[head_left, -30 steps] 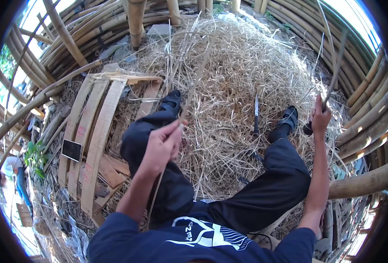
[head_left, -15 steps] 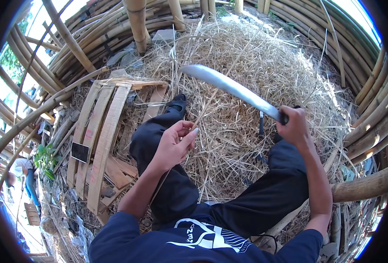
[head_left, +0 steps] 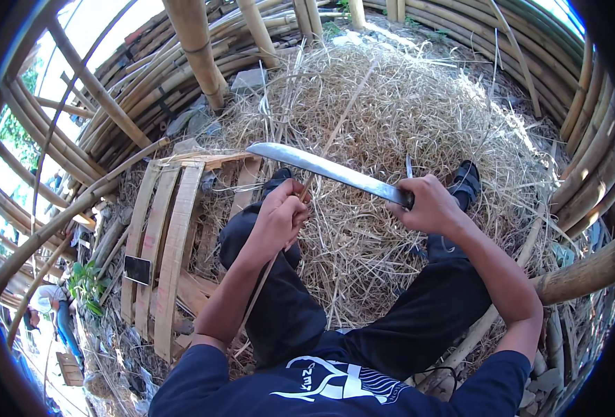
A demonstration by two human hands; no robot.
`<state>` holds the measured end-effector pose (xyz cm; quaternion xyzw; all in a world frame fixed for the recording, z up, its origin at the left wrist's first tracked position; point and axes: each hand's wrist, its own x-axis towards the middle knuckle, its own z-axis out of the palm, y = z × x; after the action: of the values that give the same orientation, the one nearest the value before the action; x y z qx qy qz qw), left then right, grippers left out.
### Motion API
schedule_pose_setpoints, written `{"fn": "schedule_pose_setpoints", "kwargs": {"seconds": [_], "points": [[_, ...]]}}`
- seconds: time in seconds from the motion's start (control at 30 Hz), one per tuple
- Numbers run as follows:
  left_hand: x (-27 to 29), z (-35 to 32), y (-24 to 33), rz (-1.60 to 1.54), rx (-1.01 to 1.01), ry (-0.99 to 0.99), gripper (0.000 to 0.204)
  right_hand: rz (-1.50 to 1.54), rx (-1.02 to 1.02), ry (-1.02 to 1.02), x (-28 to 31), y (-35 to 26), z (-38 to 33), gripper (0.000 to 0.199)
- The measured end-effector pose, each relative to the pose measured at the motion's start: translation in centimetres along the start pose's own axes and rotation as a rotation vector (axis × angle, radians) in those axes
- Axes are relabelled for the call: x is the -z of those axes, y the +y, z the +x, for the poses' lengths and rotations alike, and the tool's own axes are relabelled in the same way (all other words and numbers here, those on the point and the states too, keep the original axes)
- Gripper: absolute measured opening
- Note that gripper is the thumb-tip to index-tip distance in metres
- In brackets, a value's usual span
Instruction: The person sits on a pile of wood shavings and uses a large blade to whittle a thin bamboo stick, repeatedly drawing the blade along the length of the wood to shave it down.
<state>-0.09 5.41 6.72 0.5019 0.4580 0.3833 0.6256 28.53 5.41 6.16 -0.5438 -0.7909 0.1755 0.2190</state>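
Blade (head_left: 321, 169) lower now, tip leftward

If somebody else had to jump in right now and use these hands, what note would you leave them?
Left hand: closed on a thin pale bamboo strip that runs up over the straw.
Right hand: gripping the handle of a long grey steel blade, laid across the strip just above the left hand.
Done: a deep heap of dry straw-coloured shavings lies around the legs.
Left: the strip in hand looks unfinished; cannot tell how far.
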Motion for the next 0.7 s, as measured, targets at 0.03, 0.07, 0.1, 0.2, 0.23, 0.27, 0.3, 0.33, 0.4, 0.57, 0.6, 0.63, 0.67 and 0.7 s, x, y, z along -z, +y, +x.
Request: {"fn": "schedule_pose_setpoints", "kwargs": {"seconds": [0.03,0.07,0.1,0.2,0.23,0.27,0.3,0.33,0.4,0.57,0.6,0.63,0.67,0.7], "points": [[0.0,0.2,0.1,-0.019,0.037,-0.023,0.013,0.025,-0.013,-0.059,0.1,-0.2,0.0,0.023],[0.1,0.4,-0.2,-0.021,0.037,-0.026,0.013,0.022,-0.015,-0.059,0.2,-0.2,0.0,0.023],[0.1,0.7,-0.7,-0.016,0.036,-0.021,0.015,0.032,0.042,-0.076,0.2,-0.1,0.1,0.024],[0.5,0.7,-1.6,-0.057,0.039,-0.034,0.02,0.002,0.139,-0.091,0.1,0.2,0.2,0.027],[0.7,0.5,-1.8,-0.099,0.043,-0.051,0.022,-0.032,0.176,-0.088,0.1,0.3,0.2,0.029],[0.7,0.4,-1.9,-0.104,0.043,-0.051,0.022,-0.036,0.176,-0.091,0.3,0.2,0.2,0.029],[0.7,0.4,-2.0,-0.13,0.028,-0.061,0.02,-0.097,0.149,-0.099,0.6,0.0,0.2,0.029],[0.7,0.3,-2.1,-0.157,0.013,-0.071,0.02,-0.158,0.121,-0.107,0.8,-0.1,0.2,0.03],[1.1,-0.3,-2.0,-0.202,0.026,-0.081,0.019,-0.16,0.135,-0.16,0.5,1.1,0.4,0.031],[1.3,-1.0,-2.2,-0.252,0.036,-0.102,0.018,-0.18,-0.018,-0.29,-0.2,2.4,-0.1,0.032],[1.4,-1.0,-2.2,-0.256,0.033,-0.099,0.018,-0.183,-0.014,-0.293,-0.1,2.6,-0.1,0.032],[1.6,-1.1,-2.2,-0.28,0.041,-0.108,0.018,-0.163,0.026,-0.221,0.0,2.7,0.0,0.032],[1.7,-1.2,-2.2,-0.304,0.048,-0.117,0.018,-0.141,0.067,-0.149,0.1,2.9,0.0,0.032],[1.7,-1.2,-2.2,-0.309,0.045,-0.116,0.018,-0.146,0.07,-0.152,0.2,3.5,0.0,0.032]]}}
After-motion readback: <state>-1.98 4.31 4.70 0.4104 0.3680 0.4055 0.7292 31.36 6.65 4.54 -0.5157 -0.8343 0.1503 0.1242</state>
